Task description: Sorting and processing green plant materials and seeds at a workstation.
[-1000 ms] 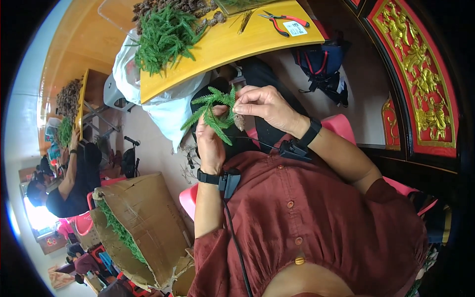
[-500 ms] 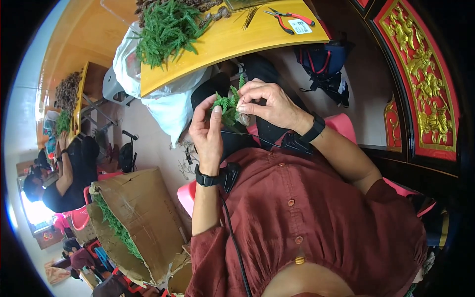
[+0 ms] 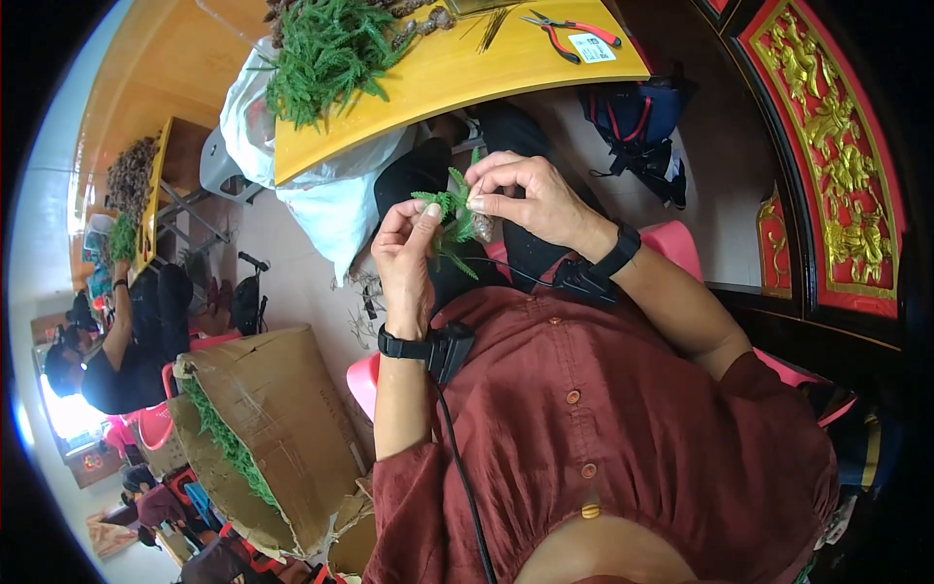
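Between my hands, over my lap, is a green fern-like sprig [image 3: 453, 255] with several leafy fronds. A brown pine cone [image 3: 483, 227] hangs at its right side, beneath my right fingers. My left hand [image 3: 404, 258] pinches the sprig's left part between thumb and fingers. With thumb and forefinger together, my right hand [image 3: 530, 200] grips the sprig near the top of the cone. The exact spot under the right fingertips is hidden, so any wire or stem there cannot be made out.
Ahead, a yellow table [image 3: 467, 73] bears a pile of green sprigs [image 3: 326, 63], pine cones [image 3: 425, 27], thin brown sticks [image 3: 494, 29] and red-handled pliers [image 3: 574, 37]. A white plastic bag [image 3: 336, 219] hangs below. A cardboard box [image 3: 277, 419] of greenery stands left. Other people sit farther left.
My left fingers have shifted and curled closer around the sprig, which has turned so more fronds and the cone show. The right hand stays nearly in place. A co-worker's arm at left has moved.
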The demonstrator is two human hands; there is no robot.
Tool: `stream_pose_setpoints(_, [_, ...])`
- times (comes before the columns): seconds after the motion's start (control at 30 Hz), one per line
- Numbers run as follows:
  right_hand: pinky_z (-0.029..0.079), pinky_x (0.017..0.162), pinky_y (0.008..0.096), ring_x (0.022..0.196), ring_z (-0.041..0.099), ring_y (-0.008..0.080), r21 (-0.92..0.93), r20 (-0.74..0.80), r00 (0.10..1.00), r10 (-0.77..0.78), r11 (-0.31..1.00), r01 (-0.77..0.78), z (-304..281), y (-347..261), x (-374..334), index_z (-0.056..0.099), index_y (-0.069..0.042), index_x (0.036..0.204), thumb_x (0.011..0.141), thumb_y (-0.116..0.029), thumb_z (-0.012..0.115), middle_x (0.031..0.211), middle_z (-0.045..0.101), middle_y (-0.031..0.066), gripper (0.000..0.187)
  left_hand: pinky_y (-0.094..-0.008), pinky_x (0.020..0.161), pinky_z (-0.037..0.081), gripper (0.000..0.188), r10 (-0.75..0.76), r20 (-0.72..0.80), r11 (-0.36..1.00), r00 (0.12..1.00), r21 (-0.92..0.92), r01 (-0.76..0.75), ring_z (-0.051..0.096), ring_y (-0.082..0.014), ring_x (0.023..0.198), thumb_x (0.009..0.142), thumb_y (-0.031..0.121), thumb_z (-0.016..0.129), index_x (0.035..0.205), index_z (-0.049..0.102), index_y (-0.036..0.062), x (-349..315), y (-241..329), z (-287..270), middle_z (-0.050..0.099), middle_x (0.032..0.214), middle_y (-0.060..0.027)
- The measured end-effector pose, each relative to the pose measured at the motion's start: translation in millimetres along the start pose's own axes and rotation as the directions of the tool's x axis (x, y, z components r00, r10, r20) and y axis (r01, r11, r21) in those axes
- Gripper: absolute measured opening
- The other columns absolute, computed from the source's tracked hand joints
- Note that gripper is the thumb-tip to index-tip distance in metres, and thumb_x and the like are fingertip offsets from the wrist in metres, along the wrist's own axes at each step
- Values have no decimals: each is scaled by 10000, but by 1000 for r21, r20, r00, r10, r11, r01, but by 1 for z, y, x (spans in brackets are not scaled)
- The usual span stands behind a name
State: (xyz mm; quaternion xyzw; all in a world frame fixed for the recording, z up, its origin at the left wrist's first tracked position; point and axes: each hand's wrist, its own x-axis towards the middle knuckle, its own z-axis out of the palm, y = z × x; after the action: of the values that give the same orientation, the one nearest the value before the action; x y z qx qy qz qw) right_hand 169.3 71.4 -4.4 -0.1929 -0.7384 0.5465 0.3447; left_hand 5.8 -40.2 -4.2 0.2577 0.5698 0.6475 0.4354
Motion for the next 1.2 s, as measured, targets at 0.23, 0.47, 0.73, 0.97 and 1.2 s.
stream_pose_setpoints(0.23, [459, 859, 319, 954, 601, 212, -121, -41, 956, -290, 951, 283, 2, -12, 2, 666, -6, 841, 810, -86, 664, 1019, 674, 108, 86, -156, 651, 415, 111, 68, -15, 997, 998, 48, -68, 529, -19, 727, 850, 20, 650, 958, 622, 18, -2, 2, 11, 607, 839, 28])
stream_pose_setpoints(0.47, [499, 774, 323, 849, 625, 206, -131, -38, 983, -182, 976, 175, 17, -4, -4, 667, -9, 859, 801, -66, 668, 936, 696, 90, 82, -160, 652, 418, 78, 10, 19, 998, 1000, 69, -11, 524, -24, 713, 859, 27, 625, 935, 609, 22, -3, -6, 5, 598, 827, 29])
stream_pose_setpoints(0.73, [504, 697, 311, 789, 627, 218, -248, -2, 992, -127, 961, 123, 19, -9, -7, 668, -15, 875, 820, -75, 642, 813, 670, 95, 85, -150, 579, 354, 51, 50, 6, 999, 999, -12, -50, 480, -9, 655, 874, 46, 606, 923, 592, 43, -3, -10, 10, 591, 813, 41])
stream_pose_setpoints(0.97, [502, 670, 319, 727, 632, 235, -257, -76, 992, -102, 963, 79, 19, -4, -9, 658, -6, 878, 814, -72, 646, 782, 654, 108, 93, -153, 520, 282, 73, -77, -6, 995, 997, -60, 77, 407, 3, 590, 898, 89, 589, 958, 623, 63, -1, -9, 8, 590, 794, 59])
stream_pose_setpoints(1.2, [501, 663, 312, 709, 625, 211, -280, -107, 991, -74, 959, 42, 17, 0, -9, 648, 3, 875, 810, -76, 650, 782, 653, 108, 102, -160, 503, 253, 119, -76, -50, 996, 996, -50, 73, 359, 2, 567, 916, 107, 578, 998, 651, 61, 0, -14, 11, 590, 786, 67])
